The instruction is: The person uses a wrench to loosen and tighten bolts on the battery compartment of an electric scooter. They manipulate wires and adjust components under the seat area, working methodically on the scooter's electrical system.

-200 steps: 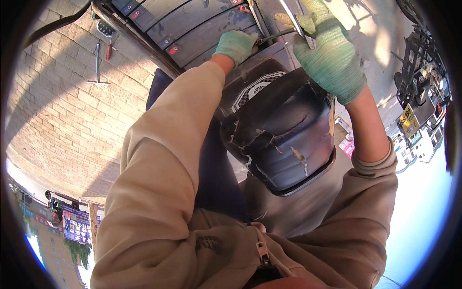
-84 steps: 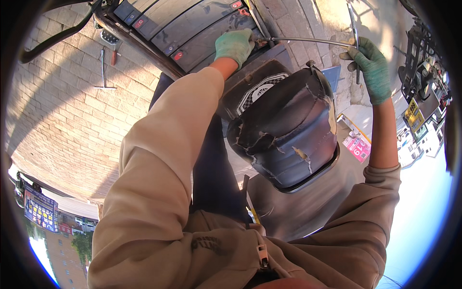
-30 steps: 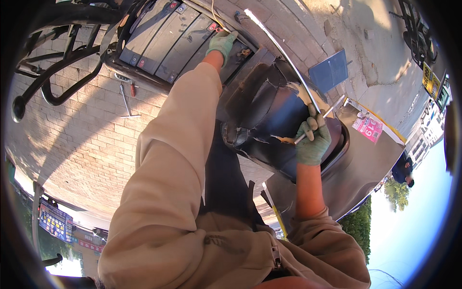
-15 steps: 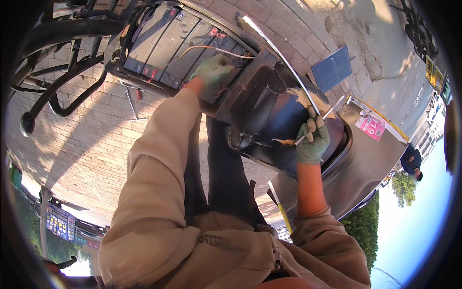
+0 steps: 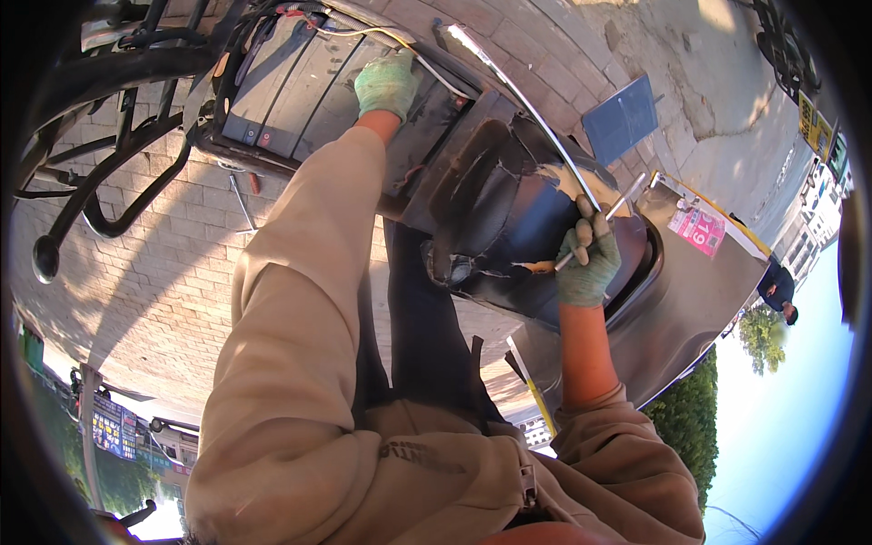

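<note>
My left hand (image 5: pixel 387 84), in a green-grey glove, reaches over a row of dark batteries (image 5: pixel 304 86) in an open compartment. Its fingers are bent at the far side, closed by a thin yellow-and-white wire (image 5: pixel 372 31) running along the far edge; the fingertips are partly hidden. My right hand (image 5: pixel 589 259), also gloved, is wrapped round the crossbar of a long silver T-handle wrench (image 5: pixel 536 118). The shaft slants away to the far left above a torn black seat (image 5: pixel 531 218), whose yellowish foam shows through the rips.
Black bent metal tubing (image 5: pixel 109 204) stands at the left. Hand tools (image 5: pixel 242 202) lie on the brick paving beside the compartment. A dark blue flat panel (image 5: pixel 621 123) lies beyond the seat. At the right is a metal body panel (image 5: pixel 681 291) with a pink sticker; a person (image 5: pixel 777 286) is farther off.
My left hand has moved forward and slightly left across the batteries. The wire, previously arched over the batteries, now lies along the compartment's far edge. My right hand and the wrench have barely moved.
</note>
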Action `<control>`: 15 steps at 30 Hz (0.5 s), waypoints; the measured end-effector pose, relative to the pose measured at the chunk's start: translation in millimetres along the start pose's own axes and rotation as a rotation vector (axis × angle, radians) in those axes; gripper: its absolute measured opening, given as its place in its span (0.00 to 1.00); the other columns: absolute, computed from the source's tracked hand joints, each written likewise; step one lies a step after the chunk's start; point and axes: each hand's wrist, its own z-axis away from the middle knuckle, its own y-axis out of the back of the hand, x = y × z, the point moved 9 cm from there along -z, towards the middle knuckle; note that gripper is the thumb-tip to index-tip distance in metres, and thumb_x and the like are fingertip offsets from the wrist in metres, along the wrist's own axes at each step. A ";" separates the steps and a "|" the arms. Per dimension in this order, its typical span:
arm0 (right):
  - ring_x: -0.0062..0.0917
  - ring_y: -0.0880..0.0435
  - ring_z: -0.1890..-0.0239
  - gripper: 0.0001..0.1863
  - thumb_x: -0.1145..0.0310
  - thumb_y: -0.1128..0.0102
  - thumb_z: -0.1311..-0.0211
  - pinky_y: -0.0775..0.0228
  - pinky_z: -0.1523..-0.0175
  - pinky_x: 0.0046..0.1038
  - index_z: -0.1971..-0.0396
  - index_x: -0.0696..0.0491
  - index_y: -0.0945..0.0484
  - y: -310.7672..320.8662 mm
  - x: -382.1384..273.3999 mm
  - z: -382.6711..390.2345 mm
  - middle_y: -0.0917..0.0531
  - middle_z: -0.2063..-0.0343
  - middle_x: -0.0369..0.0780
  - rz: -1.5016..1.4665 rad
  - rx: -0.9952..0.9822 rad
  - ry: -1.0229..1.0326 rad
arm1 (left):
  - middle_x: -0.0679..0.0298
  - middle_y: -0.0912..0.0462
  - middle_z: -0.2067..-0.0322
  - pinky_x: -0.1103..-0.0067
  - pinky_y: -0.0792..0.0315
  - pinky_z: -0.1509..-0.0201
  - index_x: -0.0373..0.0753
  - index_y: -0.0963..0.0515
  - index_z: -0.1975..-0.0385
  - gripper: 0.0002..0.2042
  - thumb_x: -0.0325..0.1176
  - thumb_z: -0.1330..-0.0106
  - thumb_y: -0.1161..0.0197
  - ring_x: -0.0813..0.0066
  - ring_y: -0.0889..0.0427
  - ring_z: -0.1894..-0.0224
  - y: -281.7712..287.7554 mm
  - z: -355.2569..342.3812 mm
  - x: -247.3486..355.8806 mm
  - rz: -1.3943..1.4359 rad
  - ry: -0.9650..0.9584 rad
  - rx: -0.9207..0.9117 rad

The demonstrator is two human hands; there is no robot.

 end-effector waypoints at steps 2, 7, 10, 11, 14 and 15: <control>0.15 0.34 0.88 0.06 0.73 0.44 0.34 0.44 0.84 0.13 0.59 0.57 0.24 -1.8 0.1 0.0 0.17 0.55 0.59 0.016 -0.009 0.001 | 0.59 0.14 0.57 0.62 0.24 0.49 0.52 0.20 0.49 0.17 0.48 0.37 0.37 0.56 0.15 0.54 -1.7 2.6 -2.1 -0.014 -0.007 0.032; 0.14 0.34 0.89 0.07 0.72 0.44 0.34 0.45 0.84 0.12 0.59 0.57 0.25 -3.5 -0.2 0.5 0.17 0.56 0.58 0.043 -0.008 0.014 | 0.58 0.14 0.59 0.61 0.23 0.52 0.48 0.18 0.56 0.13 0.42 0.37 0.40 0.54 0.15 0.56 -8.9 0.9 -11.9 -0.006 -0.002 0.034; 0.14 0.35 0.89 0.07 0.71 0.44 0.33 0.45 0.84 0.12 0.59 0.57 0.25 -4.4 -0.4 1.1 0.17 0.56 0.57 0.062 -0.015 0.019 | 0.57 0.14 0.58 0.60 0.23 0.53 0.49 0.18 0.56 0.12 0.43 0.36 0.41 0.53 0.15 0.56 -11.7 -10.4 -9.9 0.014 -0.040 0.015; 0.14 0.35 0.89 0.07 0.71 0.44 0.33 0.44 0.83 0.13 0.59 0.57 0.26 -4.6 0.0 1.2 0.17 0.56 0.57 0.058 -0.016 0.013 | 0.57 0.14 0.58 0.59 0.23 0.53 0.50 0.18 0.55 0.13 0.45 0.35 0.40 0.52 0.15 0.55 -12.9 -13.2 -10.8 0.021 -0.039 -0.008; 0.15 0.34 0.89 0.07 0.71 0.45 0.32 0.44 0.83 0.13 0.58 0.56 0.27 -5.1 0.0 0.9 0.16 0.56 0.56 0.084 -0.017 0.010 | 0.53 0.15 0.57 0.60 0.23 0.53 0.47 0.19 0.57 0.14 0.45 0.36 0.42 0.49 0.16 0.55 -24.3 -17.6 -13.0 -0.056 0.032 -0.163; 0.15 0.34 0.89 0.07 0.71 0.46 0.32 0.44 0.83 0.14 0.58 0.56 0.27 -4.6 -0.6 0.7 0.16 0.56 0.56 0.090 -0.007 0.017 | 0.53 0.15 0.57 0.60 0.23 0.53 0.46 0.19 0.57 0.14 0.45 0.36 0.42 0.49 0.16 0.55 -27.6 -15.9 -12.3 -0.047 0.043 -0.209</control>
